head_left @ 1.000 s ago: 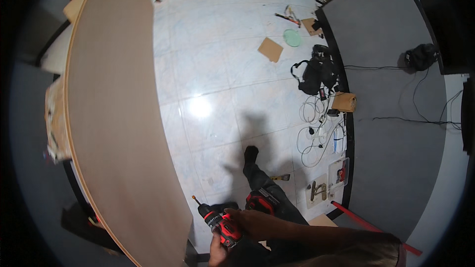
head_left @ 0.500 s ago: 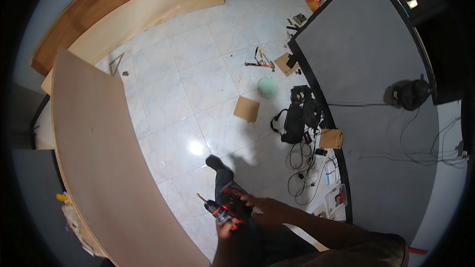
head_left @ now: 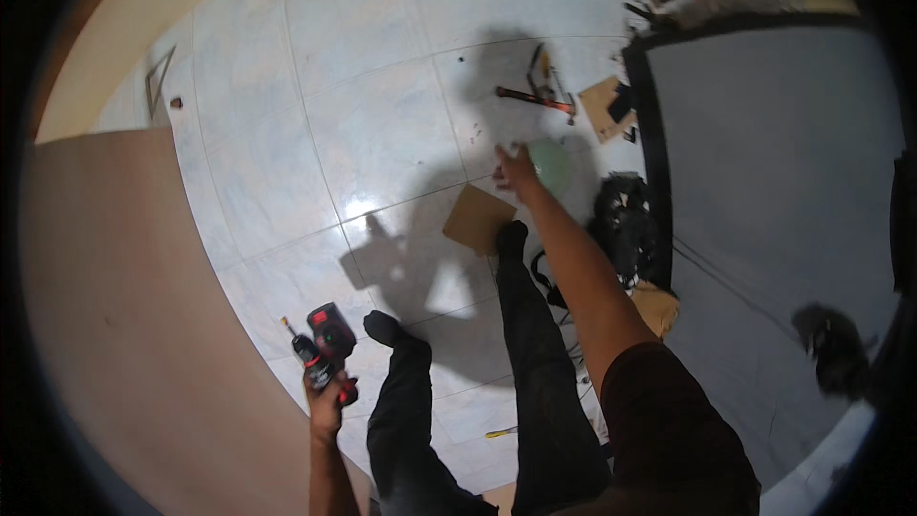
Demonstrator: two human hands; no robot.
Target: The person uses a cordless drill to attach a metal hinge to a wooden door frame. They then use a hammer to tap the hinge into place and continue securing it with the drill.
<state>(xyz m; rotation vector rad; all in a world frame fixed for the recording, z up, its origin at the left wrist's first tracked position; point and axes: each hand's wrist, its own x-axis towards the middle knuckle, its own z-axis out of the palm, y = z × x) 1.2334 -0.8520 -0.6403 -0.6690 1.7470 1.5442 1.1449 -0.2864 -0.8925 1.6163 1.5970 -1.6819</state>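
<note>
Gripping a red-and-black power drill (head_left: 316,363) in the left hand (head_left: 326,401), fingers wrapped about the tool, low and beside the wooden panel (head_left: 105,296). Judged to be a reach toward things on the tiled floor (head_left: 253,158), with the drill merely carried. Calls next, probably, for holding the drill bit (head_left: 286,322) clear of the panel and guiding the empty fingers down with care. Looks dark at the chuck, red at the collar, orange at the tip of the bit; carries a dark block with a red patch, likely the battery (head_left: 331,327); slightly blurred. Farther out, past brown cardboard (head_left: 470,218) at the right foot (head_left: 512,237), extends the right hand (head_left: 517,174), fingers spread, apparently holding nothing. Cannot tell touching from apart at the pale green disc (head_left: 552,167) just beside. Beyond, can make out a hammer (head_left: 540,101).
</note>
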